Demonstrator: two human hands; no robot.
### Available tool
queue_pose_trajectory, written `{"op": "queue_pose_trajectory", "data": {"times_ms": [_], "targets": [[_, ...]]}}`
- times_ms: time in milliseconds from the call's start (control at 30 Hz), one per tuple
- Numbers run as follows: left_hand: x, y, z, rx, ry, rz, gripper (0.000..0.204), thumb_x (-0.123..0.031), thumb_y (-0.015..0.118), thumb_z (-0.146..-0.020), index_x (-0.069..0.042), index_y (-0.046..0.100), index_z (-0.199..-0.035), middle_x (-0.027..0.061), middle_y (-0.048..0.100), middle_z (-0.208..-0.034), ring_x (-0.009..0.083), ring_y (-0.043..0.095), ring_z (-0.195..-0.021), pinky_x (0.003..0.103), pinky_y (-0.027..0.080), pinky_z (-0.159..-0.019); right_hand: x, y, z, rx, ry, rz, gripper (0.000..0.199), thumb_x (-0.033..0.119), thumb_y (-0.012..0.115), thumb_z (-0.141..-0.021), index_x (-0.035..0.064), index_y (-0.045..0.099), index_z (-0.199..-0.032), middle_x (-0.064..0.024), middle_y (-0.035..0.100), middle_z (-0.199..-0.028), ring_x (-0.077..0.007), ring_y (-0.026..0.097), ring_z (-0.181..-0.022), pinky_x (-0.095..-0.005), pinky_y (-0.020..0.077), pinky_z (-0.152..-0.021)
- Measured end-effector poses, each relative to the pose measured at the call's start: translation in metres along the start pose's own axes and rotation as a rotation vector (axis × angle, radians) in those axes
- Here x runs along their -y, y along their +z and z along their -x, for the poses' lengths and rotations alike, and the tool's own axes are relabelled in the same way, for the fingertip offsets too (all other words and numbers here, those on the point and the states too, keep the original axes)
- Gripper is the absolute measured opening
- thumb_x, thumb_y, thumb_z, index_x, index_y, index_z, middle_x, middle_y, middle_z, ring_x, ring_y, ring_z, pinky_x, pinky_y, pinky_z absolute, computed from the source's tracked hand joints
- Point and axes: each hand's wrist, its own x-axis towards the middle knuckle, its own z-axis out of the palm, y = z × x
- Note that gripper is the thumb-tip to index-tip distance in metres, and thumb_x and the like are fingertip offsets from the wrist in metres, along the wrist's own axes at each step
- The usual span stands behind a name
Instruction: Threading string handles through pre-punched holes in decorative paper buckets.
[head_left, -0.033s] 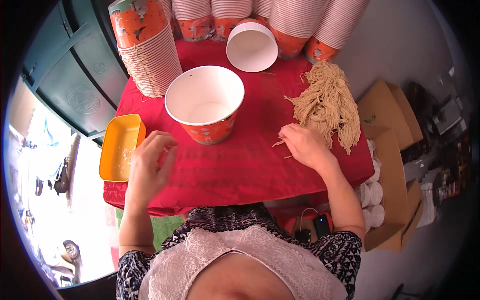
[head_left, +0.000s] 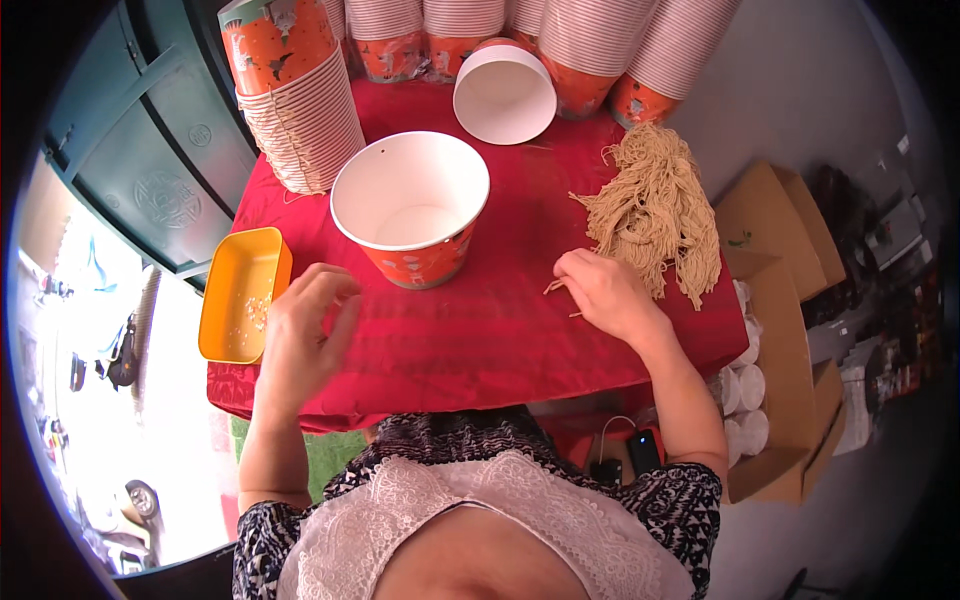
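Note:
A large paper bucket (head_left: 425, 265), orange outside and white inside, stands upright mid-table with a small dark hole below its rim. My left hand (head_left: 305, 325) hovers between it and a yellow plastic tub (head_left: 212, 320). Its fingers are bent, the thumb is apart from them, and I see nothing held. Small white bits (head_left: 258, 312) lie in the tub. My right hand (head_left: 605, 290) is closed, fingertips pinched on a beige string (head_left: 553, 286) whose short ends stick out. Beside that hand, a heap of beige strings (head_left: 650, 205) lies at the table's right.
Nested paper buckets (head_left: 305, 125), strings hanging down their side, stand at the far left. Several more stacks (head_left: 590, 50) line the back, and one bucket (head_left: 505, 95) lies tipped over. Red cloth (head_left: 480, 345) covers the table. A cardboard box (head_left: 780, 350) with white rolls sits right.
My left hand has shifted slightly right, toward the bucket. My right hand has edged a little left, still pinching the string.

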Motion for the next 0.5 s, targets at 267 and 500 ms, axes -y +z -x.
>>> {"op": "queue_pose_trajectory", "data": {"times_ms": [267,500], "targets": [[-0.004,0.026,0.012,0.111,-0.006,0.13,0.009,0.002,0.064,-0.083,0.002,0.062,-0.092,0.0169,0.062,-0.083,0.0337,0.066,-0.078,0.04,0.052,-0.069,0.066,0.019,-0.01,-0.077,0.135,-0.727,0.006,-0.002,0.062,-0.093,-0.001,0.064,-0.098,-0.0029,0.067,-0.084,-0.0067,0.062,-0.074,-0.0226,0.0513,-0.063],[-0.003,0.051,0.021,0.224,-0.165,0.482,0.026,-0.002,0.057,-0.094,0.005,0.058,-0.119,0.0151,0.066,-0.098,0.0272,0.068,-0.088,0.035,0.053,-0.079,0.087,0.031,-0.009,-0.118,0.212,-1.217,0.006,-0.002,0.059,-0.096,-0.0019,0.062,-0.102,-0.0075,0.066,-0.083,-0.0043,0.054,-0.061,-0.0185,0.0452,-0.052]]}}
